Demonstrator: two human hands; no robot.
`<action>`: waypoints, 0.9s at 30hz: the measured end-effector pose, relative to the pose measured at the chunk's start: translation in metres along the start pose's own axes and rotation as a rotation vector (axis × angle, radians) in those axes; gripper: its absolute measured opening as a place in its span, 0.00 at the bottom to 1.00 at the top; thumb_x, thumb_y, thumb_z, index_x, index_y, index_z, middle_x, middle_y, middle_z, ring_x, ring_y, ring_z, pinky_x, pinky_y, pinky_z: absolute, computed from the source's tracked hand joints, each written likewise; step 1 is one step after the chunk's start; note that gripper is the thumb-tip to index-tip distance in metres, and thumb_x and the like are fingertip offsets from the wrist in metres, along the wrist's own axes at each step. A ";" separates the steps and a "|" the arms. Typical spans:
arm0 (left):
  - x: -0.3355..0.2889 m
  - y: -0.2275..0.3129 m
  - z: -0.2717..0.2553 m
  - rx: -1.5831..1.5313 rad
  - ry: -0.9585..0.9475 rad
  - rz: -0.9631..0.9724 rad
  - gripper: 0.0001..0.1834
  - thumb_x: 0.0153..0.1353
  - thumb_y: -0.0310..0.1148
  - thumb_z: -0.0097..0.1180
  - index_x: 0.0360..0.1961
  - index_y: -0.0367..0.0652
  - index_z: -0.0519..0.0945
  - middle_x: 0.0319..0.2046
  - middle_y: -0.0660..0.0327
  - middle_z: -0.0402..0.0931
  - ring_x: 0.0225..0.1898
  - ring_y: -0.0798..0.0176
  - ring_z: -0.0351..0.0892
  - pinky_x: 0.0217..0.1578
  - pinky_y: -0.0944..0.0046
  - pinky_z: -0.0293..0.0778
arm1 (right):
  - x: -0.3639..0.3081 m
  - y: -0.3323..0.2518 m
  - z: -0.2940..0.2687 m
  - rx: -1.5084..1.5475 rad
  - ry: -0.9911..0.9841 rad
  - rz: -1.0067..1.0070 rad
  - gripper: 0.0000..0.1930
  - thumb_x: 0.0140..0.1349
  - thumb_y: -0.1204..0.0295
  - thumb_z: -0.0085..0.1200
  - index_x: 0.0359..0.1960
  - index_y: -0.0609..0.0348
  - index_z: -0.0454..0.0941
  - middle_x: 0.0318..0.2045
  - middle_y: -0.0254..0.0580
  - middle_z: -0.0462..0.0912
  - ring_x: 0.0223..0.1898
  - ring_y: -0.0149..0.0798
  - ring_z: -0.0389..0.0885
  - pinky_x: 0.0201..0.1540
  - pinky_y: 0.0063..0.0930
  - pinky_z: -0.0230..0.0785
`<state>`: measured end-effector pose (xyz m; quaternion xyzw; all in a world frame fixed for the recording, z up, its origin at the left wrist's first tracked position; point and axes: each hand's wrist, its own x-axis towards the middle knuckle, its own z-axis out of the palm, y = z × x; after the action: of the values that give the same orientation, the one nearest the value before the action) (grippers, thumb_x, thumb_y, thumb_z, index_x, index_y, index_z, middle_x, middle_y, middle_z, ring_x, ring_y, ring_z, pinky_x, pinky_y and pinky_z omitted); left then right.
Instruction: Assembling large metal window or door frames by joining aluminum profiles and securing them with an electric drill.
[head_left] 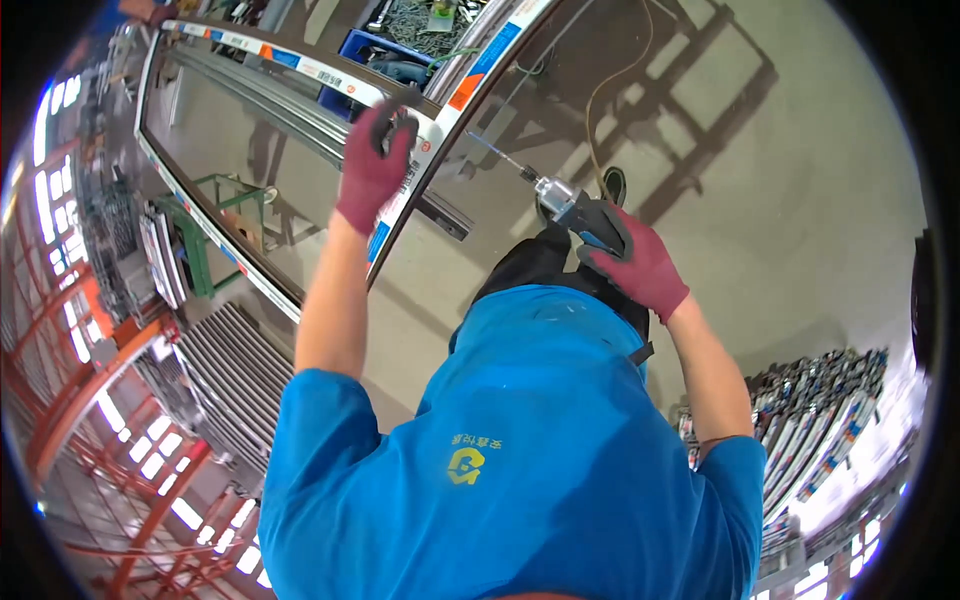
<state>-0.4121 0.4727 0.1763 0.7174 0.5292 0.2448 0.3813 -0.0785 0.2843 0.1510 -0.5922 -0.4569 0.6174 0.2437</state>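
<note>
My left hand (377, 172), in a maroon glove with dark grey fingers, is over the corner of a large window frame (428, 140) with white, blue and orange protective tape. Its thumb and forefinger are bent toward each other but apart. Small shiny bits seem to show by the curled fingers, too small to name. A power drill (556, 194) with a silver head and a long thin bit is in my right hand (636, 255), gloved alike. The bit points up and left toward the frame's edge, apart from it.
Beyond the frame, a blue bin (352, 46) holds many small metal parts. A thin yellowish hose (592, 100) trails on the floor. Stacked profiles (232, 372) lie at left, and more bundles (825, 425) at right. Another person's hand (160, 14) is near the frame's far left corner.
</note>
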 end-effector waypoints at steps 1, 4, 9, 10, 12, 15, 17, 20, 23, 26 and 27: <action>0.030 -0.018 -0.010 0.177 -0.073 0.075 0.21 0.73 0.38 0.57 0.62 0.39 0.80 0.54 0.54 0.85 0.56 0.57 0.83 0.60 0.59 0.73 | 0.004 0.006 0.003 -0.051 -0.021 -0.020 0.36 0.60 0.65 0.70 0.70 0.58 0.70 0.56 0.53 0.84 0.57 0.48 0.84 0.60 0.38 0.75; 0.103 -0.067 -0.004 0.700 -0.398 0.263 0.31 0.72 0.58 0.54 0.58 0.40 0.82 0.47 0.48 0.86 0.53 0.41 0.81 0.66 0.51 0.65 | 0.012 0.030 0.018 -0.055 -0.013 -0.038 0.36 0.60 0.63 0.70 0.70 0.58 0.70 0.56 0.54 0.84 0.59 0.53 0.83 0.61 0.40 0.74; 0.132 -0.069 0.030 0.580 -0.912 -0.244 0.44 0.69 0.72 0.47 0.57 0.35 0.80 0.41 0.51 0.83 0.44 0.56 0.79 0.50 0.58 0.73 | 0.014 0.042 0.037 -0.084 0.073 -0.023 0.37 0.60 0.60 0.70 0.70 0.58 0.70 0.58 0.57 0.82 0.61 0.56 0.80 0.63 0.42 0.72; 0.128 -0.068 0.035 0.521 -0.812 -0.335 0.47 0.68 0.74 0.47 0.57 0.32 0.79 0.40 0.52 0.82 0.42 0.59 0.78 0.46 0.59 0.74 | 0.015 0.045 0.040 -0.123 0.091 -0.035 0.38 0.60 0.59 0.70 0.70 0.59 0.70 0.59 0.58 0.82 0.62 0.56 0.80 0.64 0.43 0.72; 0.126 -0.063 0.039 0.584 -0.813 -0.297 0.50 0.66 0.77 0.45 0.51 0.30 0.80 0.38 0.50 0.82 0.40 0.55 0.79 0.46 0.56 0.74 | 0.018 0.048 0.046 -0.155 0.104 -0.010 0.38 0.60 0.58 0.69 0.70 0.59 0.70 0.59 0.58 0.81 0.62 0.57 0.79 0.64 0.43 0.72; 0.124 -0.069 0.037 0.674 -0.807 -0.292 0.52 0.66 0.79 0.41 0.47 0.30 0.83 0.38 0.44 0.83 0.40 0.45 0.80 0.49 0.50 0.74 | 0.029 0.054 0.046 -0.181 0.022 0.008 0.39 0.62 0.52 0.65 0.72 0.57 0.67 0.62 0.58 0.79 0.64 0.58 0.77 0.67 0.44 0.69; 0.127 -0.073 0.036 0.717 -0.802 -0.175 0.52 0.66 0.79 0.40 0.46 0.29 0.83 0.38 0.40 0.82 0.41 0.40 0.80 0.50 0.49 0.73 | 0.029 0.055 0.050 -0.203 -0.022 0.018 0.41 0.64 0.47 0.61 0.74 0.55 0.64 0.63 0.58 0.77 0.65 0.58 0.75 0.69 0.45 0.67; 0.128 -0.077 0.035 0.689 -0.809 -0.174 0.49 0.68 0.74 0.44 0.48 0.27 0.81 0.38 0.40 0.82 0.42 0.42 0.79 0.49 0.51 0.73 | 0.028 0.056 0.053 -0.205 -0.003 -0.013 0.40 0.64 0.47 0.61 0.73 0.56 0.65 0.63 0.59 0.77 0.64 0.58 0.76 0.68 0.46 0.68; 0.128 -0.070 0.040 0.720 -0.817 -0.183 0.43 0.71 0.68 0.46 0.51 0.27 0.79 0.40 0.39 0.81 0.43 0.42 0.79 0.49 0.51 0.73 | 0.028 0.061 0.054 -0.176 -0.018 -0.017 0.40 0.64 0.48 0.61 0.72 0.57 0.65 0.63 0.59 0.77 0.63 0.59 0.77 0.67 0.46 0.69; 0.125 -0.089 0.031 0.797 -0.829 -0.065 0.33 0.75 0.56 0.48 0.57 0.30 0.76 0.42 0.39 0.78 0.44 0.39 0.78 0.48 0.49 0.73 | 0.025 0.064 0.059 -0.185 0.073 -0.089 0.38 0.62 0.54 0.66 0.70 0.56 0.68 0.59 0.57 0.80 0.60 0.60 0.79 0.63 0.46 0.73; 0.125 -0.103 0.025 0.826 -0.841 0.065 0.27 0.77 0.48 0.48 0.60 0.32 0.74 0.43 0.39 0.76 0.45 0.38 0.77 0.49 0.48 0.73 | 0.024 0.059 0.056 -0.176 0.040 -0.066 0.38 0.62 0.54 0.66 0.71 0.56 0.67 0.60 0.57 0.79 0.60 0.60 0.78 0.64 0.46 0.72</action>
<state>-0.4120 0.5989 0.0722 0.8578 0.3616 -0.2755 0.2398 -0.1218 0.2619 0.0815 -0.6079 -0.5239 0.5546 0.2201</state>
